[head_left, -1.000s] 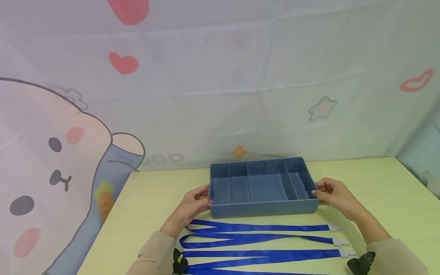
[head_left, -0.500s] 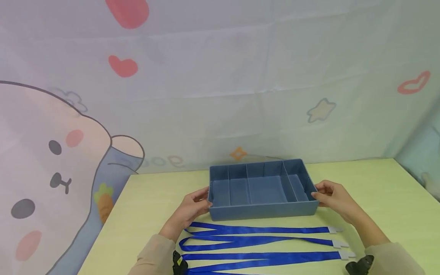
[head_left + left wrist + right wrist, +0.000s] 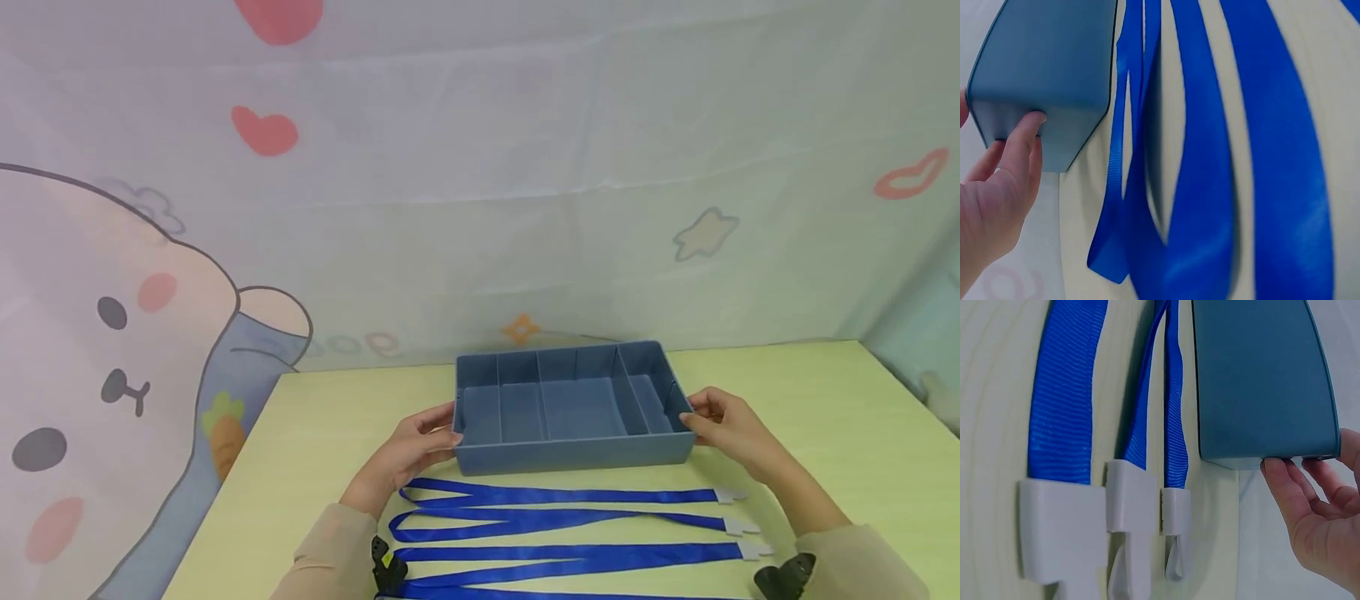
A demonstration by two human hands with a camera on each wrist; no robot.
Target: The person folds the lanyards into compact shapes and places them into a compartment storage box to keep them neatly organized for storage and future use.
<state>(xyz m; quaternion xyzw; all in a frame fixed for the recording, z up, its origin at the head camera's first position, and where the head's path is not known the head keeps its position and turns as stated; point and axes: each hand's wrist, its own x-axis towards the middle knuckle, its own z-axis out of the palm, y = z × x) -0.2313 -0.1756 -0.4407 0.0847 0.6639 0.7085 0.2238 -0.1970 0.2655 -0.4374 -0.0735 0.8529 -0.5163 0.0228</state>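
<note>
A blue-grey divided storage box sits toward the back of the table in the head view, its compartments empty. My left hand grips its left end, thumb at the rim. In the left wrist view, fingertips press against the outer end wall. On the opposite end, my right hand holds the box with the thumb over the rim and the other fingers outside. Several blue lanyards lie in rows in front of the box. Their white plastic clips point right.
The pale yellow table backs onto a hanging cloth printed with hearts and a cartoon animal. Black wrist devices sit by both sleeves, close to the lanyards. The box's far edge stands near the cloth.
The head view has shifted slightly. Both hands keep their hold on the box, which stays in about the same place, and the lanyards lie as before.
</note>
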